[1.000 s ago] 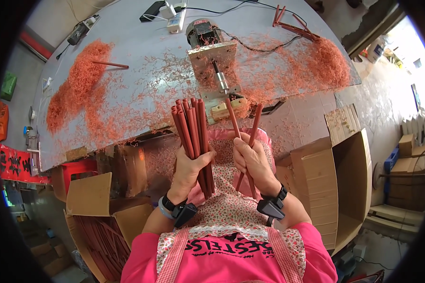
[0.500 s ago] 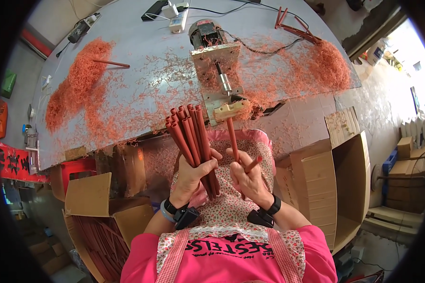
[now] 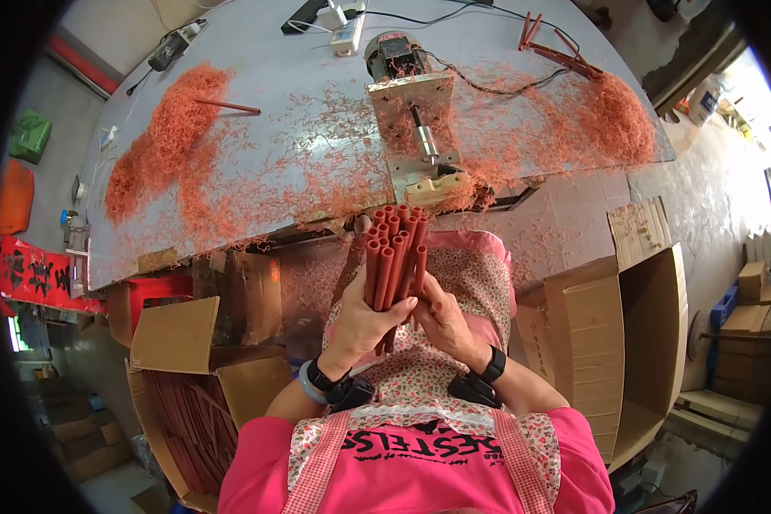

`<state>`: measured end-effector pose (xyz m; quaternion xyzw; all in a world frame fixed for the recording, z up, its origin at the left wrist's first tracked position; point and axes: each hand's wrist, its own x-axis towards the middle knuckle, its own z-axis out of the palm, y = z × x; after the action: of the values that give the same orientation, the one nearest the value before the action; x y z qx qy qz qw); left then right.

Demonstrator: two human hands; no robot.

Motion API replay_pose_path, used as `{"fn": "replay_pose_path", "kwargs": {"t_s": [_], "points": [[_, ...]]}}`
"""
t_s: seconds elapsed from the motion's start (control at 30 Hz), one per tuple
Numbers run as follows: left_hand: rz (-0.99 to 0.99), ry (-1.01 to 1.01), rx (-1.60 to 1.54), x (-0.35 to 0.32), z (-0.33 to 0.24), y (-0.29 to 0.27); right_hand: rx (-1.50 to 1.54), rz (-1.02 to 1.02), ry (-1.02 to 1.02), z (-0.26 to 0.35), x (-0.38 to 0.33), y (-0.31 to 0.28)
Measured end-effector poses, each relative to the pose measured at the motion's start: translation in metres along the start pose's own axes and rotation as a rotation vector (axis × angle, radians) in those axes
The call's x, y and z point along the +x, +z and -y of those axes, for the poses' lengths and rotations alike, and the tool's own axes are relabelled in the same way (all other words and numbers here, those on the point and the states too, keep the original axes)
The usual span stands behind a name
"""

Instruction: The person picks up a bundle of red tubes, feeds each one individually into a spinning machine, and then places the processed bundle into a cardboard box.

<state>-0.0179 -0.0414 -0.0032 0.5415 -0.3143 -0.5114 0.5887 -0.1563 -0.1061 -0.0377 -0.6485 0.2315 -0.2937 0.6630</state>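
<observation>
A bundle of reddish-brown tubes [image 3: 394,265] stands nearly upright in front of my body, open ends up. My left hand [image 3: 370,319] is wrapped round it, thumb across the front. My right hand [image 3: 447,325] is closed against the bundle's right side, with its fingers at the outermost tubes; the bundle hides part of its grip. Just beyond the bundle, at the table edge, is a small motor-driven machine: a motor [image 3: 394,56], a metal spindle [image 3: 427,144] and a pale block [image 3: 437,187] at its near end. No tube shows in the block.
Piles of curly orange shavings [image 3: 180,111] cover parts of the grey table [image 3: 308,94], with a few loose tubes [image 3: 565,58] at the back right. A carton of tubes [image 3: 188,420] stands at lower left, and an open carton [image 3: 587,343] at right. Cables run behind the motor.
My right hand has drawn its tube away from the machine's block and moved left to the bundle. My left hand has shifted right, bringing the bundle more upright. The view has shifted slightly.
</observation>
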Motion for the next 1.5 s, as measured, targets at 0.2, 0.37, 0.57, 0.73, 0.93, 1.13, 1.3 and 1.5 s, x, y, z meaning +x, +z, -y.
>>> {"fn": "replay_pose_path", "kwargs": {"t_s": [0.2, 0.37, 0.57, 0.73, 0.93, 1.13, 1.3, 1.5], "points": [[-0.028, 0.034, 0.016, 0.009, -0.005, 0.003, -0.641, 0.214, 0.129, 0.023, 0.010, -0.011], [-0.183, -0.027, 0.089, 0.013, -0.010, -0.011, -0.659, 0.000, -0.067, 0.026, 0.028, -0.033], [-0.247, -0.027, -0.135, 0.021, -0.021, -0.019, 0.255, -0.001, 0.297, 0.039, 0.036, -0.043], [-0.239, -0.114, -0.144, 0.016, -0.014, -0.017, 0.578, -0.103, 0.447, 0.049, 0.041, -0.040], [-0.216, -0.163, -0.107, 0.016, -0.010, -0.016, 0.568, -0.119, 0.477, 0.056, 0.061, -0.040], [-0.154, -0.081, -0.035, 0.009, -0.015, -0.011, 0.371, -0.087, 0.350, 0.028, 0.035, -0.026], [-0.048, -0.105, -0.028, -0.002, -0.006, -0.006, 0.257, -0.033, 0.195, 0.011, 0.013, 0.009], [0.079, -0.170, -0.078, -0.007, 0.006, -0.008, 0.186, -0.006, 0.228, 0.000, 0.007, 0.009]]}}
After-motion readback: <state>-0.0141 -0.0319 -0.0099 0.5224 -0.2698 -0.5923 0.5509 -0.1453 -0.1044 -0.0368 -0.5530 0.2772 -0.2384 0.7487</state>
